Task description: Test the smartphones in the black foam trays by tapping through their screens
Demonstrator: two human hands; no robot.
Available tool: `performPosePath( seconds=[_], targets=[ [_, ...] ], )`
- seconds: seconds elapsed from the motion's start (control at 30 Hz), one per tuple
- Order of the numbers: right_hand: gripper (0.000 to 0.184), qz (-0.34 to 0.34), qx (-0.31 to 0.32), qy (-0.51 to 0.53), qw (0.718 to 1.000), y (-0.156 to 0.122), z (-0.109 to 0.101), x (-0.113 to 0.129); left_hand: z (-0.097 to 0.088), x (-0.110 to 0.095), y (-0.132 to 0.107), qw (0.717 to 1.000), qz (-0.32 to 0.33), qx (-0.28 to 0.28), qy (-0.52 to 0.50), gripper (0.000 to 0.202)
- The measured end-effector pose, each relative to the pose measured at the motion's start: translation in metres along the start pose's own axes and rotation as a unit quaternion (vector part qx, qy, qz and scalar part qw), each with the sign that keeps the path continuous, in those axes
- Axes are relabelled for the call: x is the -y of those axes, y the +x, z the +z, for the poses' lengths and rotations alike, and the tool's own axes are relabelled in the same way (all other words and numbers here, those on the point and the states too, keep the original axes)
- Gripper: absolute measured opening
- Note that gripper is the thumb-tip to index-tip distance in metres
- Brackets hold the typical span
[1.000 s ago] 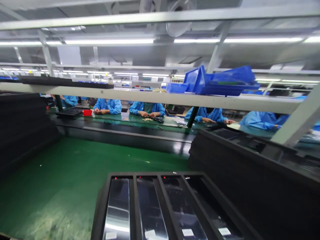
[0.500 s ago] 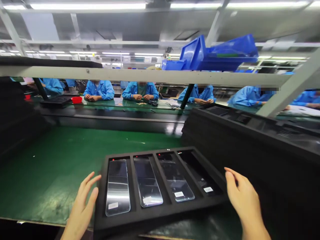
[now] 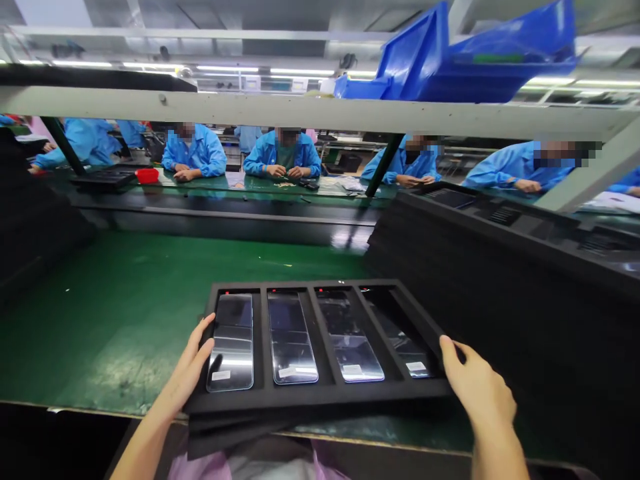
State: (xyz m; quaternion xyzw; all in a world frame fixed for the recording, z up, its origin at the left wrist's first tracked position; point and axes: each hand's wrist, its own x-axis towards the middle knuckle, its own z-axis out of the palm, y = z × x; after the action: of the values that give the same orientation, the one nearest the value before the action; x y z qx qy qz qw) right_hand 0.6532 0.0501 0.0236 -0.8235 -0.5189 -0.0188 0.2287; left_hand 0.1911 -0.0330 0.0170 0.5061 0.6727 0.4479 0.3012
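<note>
A black foam tray (image 3: 325,399) lies in front of me, with side-by-side slots. Each slot holds a glossy phone-sized glass panel (image 3: 293,337) with a white label at its near end. My left hand (image 3: 196,353) grips the tray's left edge, its fingers at the rim beside the leftmost panel. On the opposite side, my right hand (image 3: 477,383) has its thumb on the tray's right rim; its other fingers are partly hidden. Under the front left of this tray, more black foam layers (image 3: 225,437) show, jutting past the table's front edge.
Tall stacks of black trays stand at the right (image 3: 500,300) and left (image 3: 35,227) of the green table (image 3: 125,300). A white beam (image 3: 280,110) crosses above, bearing blue bins (image 3: 475,73). Several people in blue jackets (image 3: 200,153) sit at a bench beyond.
Both hands, apart from the tray before, have closed in on its left and right edges. My view has tilted down, showing more of the table's front edge.
</note>
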Motion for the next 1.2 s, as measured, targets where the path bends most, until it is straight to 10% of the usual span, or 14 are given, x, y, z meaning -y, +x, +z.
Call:
performPosePath(
  seconds=[0.1, 0.23, 0.37, 0.93, 1.2],
  targets=[
    [0.072, -0.035, -0.054, -0.012, 0.998, -0.016, -0.004, 0.022, -0.008, -0.024, 0.008, 0.986, 0.1, 0.046, 0.125, 0.04],
    [0.066, -0.136, -0.008, 0.013, 0.991, -0.029, 0.005, 0.054, -0.005, -0.056, 0.023, 0.882, 0.277, 0.2, 0.326, 0.034],
    [0.068, -0.09, 0.036, -0.052, 0.994, -0.023, 0.015, 0.07, 0.008, -0.064, 0.04, 0.832, 0.33, 0.204, 0.396, 0.031],
    [0.064, -0.02, 0.068, -0.013, 0.997, -0.001, 0.018, 0.077, 0.02, -0.04, 0.051, 0.819, 0.389, 0.111, 0.407, 0.023],
    [0.068, -0.027, 0.029, -0.02, 0.999, -0.01, 0.01, 0.085, 0.016, -0.054, 0.054, 0.827, 0.372, 0.17, 0.386, 0.03]
  ],
)
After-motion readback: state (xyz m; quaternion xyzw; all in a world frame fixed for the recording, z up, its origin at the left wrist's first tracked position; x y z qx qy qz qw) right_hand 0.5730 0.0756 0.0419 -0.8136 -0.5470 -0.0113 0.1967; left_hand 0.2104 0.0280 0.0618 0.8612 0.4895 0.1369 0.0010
